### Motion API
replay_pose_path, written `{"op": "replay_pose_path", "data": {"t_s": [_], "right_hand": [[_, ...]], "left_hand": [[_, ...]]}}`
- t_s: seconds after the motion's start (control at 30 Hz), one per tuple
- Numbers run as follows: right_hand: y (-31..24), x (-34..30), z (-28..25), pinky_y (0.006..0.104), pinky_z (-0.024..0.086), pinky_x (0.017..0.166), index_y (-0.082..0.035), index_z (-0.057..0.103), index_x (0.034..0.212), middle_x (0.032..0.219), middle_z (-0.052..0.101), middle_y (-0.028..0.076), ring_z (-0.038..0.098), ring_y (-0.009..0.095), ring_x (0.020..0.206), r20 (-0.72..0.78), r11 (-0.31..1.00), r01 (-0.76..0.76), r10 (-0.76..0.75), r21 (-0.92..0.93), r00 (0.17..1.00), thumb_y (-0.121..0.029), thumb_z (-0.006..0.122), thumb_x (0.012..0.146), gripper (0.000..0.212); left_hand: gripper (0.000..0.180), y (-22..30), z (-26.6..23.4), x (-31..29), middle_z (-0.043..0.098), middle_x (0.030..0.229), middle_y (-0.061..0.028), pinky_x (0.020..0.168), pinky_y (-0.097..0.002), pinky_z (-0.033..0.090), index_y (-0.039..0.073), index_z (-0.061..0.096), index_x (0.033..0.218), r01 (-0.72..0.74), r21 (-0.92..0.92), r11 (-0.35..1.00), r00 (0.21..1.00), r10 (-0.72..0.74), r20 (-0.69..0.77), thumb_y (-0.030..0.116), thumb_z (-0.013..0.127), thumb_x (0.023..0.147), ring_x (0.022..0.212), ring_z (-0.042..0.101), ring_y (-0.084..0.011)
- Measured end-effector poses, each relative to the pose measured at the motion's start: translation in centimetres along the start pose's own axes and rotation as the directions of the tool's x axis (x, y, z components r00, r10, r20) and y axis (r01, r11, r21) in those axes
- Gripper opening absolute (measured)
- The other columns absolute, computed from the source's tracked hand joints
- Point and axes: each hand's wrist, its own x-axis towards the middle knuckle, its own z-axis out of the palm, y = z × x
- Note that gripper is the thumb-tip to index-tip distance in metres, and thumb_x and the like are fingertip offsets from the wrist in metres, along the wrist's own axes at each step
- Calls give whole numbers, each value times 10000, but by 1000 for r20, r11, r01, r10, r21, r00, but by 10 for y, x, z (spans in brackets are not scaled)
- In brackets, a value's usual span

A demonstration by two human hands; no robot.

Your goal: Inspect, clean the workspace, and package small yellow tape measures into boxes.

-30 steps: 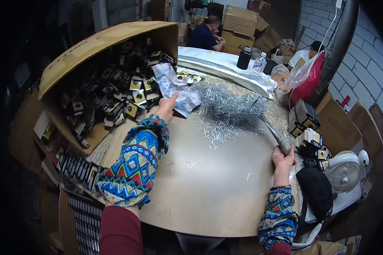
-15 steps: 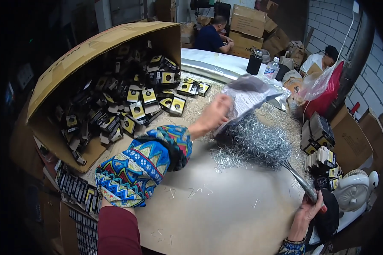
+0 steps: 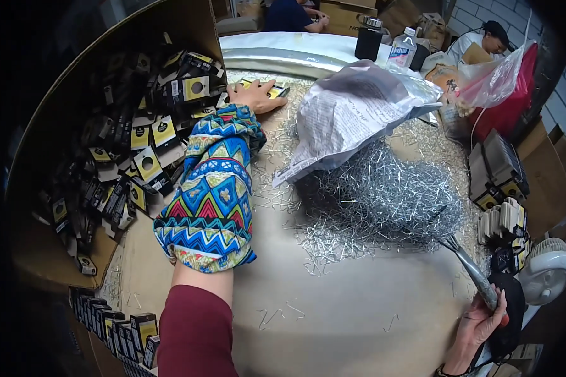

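My left hand point(image 3: 256, 97) reaches to the mouth of a large carton, its fingers spread over a few small yellow-and-black boxes point(image 3: 273, 90). Low on the right, my right hand point(image 3: 482, 320) is wrapped around a silvery metal tool point(image 3: 473, 270) with a red end. The far tip of that tool, which looks pronged, touches a heap of small bent wire pieces point(image 3: 396, 191). A crumpled printed paper sheet point(image 3: 349, 110) leans over the back left of the heap and hides part of it.
The tipped carton point(image 3: 63, 66) on the left holds many small boxes. Stacked boxes point(image 3: 498, 166) and a white fan point(image 3: 543, 270) stand on the right. A black flask point(image 3: 369, 41) and a clear bottle point(image 3: 402, 47) are at the back. Two people sit beyond the table.
My left hand has left the paper sheet and moved up and left to the small boxes. The sheet now rests on the heap. My right hand keeps its hold, and the view has shifted.
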Motion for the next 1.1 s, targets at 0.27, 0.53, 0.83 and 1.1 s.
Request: {"op": "replay_pose_path", "data": {"t_s": [0.27, 0.53, 0.83, 1.1], "right_hand": [[8, -11, 19, 331, 585, 853, -28, 657, 994, 1008, 691, 91, 670, 196, 927, -50, 1000, -29, 28, -4, 998, -144, 657, 896, 153], [17, -12, 29, 275, 566, 773, -62, 657, 964, 971, 688, 61, 662, 160, 879, -128, 990, 44, -62, -137, 990, -207, 686, 872, 173], [10, -8, 19, 322, 539, 827, -89, 647, 947, 945, 671, 44, 644, 152, 909, -86, 986, 36, -51, -165, 995, -239, 711, 830, 201], [10, -10, 25, 310, 532, 805, -107, 645, 934, 937, 666, 29, 638, 141, 918, -57, 976, 42, -55, -215, 997, -236, 709, 831, 177]], "left_hand": [[720, -49, -8, -90, 514, 1287, -230, 999, -466, 407, 67, 474, 1326, -303, 113, 946, 952, 297, 67, 621, 455, 868, 1158, 511, -410], [569, -122, -20, -213, 535, 1191, -205, 979, -425, 427, -10, 514, 1198, -426, 184, 886, 904, 408, 129, 423, 557, 831, 1132, 527, -351], [260, -63, -24, -173, 587, 1005, -167, 815, -447, 491, 48, 625, 988, -387, 99, 917, 876, 399, -271, 278, 583, 875, 970, 579, -345], [456, -41, 25, -72, 467, 1347, -177, 936, -494, 483, 208, 436, 1379, -83, 203, 976, 940, 144, -310, 305, 493, 937, 1185, 497, -427]]}}
